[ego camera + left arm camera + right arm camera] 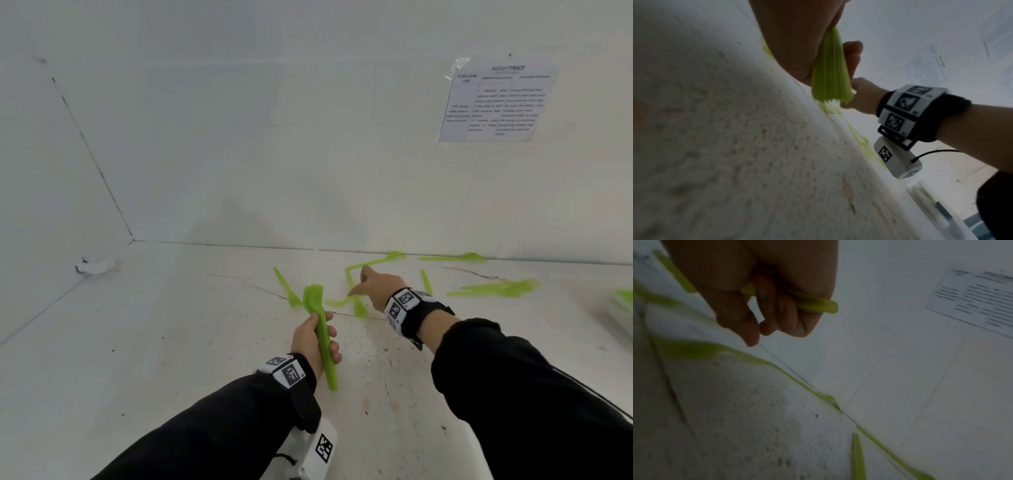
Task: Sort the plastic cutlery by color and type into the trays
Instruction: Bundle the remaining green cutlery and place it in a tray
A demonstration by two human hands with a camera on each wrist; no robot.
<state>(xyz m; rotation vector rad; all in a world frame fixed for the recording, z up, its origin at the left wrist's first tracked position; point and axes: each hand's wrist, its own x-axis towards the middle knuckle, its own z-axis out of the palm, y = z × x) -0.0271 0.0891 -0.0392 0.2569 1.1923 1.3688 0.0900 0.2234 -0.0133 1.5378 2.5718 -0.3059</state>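
From the head view, the left hand [313,339] is gripping a bundle of green spoons [320,329] stacked close together, with the round ends pointing up and away; the bundle is sitting above the white table [154,325], near the middle. The left wrist view is showing something the head view is not: the handle ends of the bundle [830,76] are fanning out below the palm, and they are looking thin, flat and ribbed like many strips pressed together.

The right hand [375,287] is reaching out over the loose green cutlery [356,301] lying on the table; from the head view I cannot tell if it is holding anything. The right wrist view is clearing that up: the fingers [777,311] are curling round one green plastic piece [816,305], smooth and shiny, with a rounded end sticking out past the hand.

More green pieces are lying flat near the back wall, such as a long one [452,257] right along the wall edge and a blurry pile [496,289] to the right. The table is looking rough, speckled and cracked in the wrist views; the wall is looking smooth and pale. A printed paper sheet [496,102] under clear plastic is sticking to the wall. The left wrist view alone is showing a clear tray [929,196] at the table's near edge with pale and green pieces inside.
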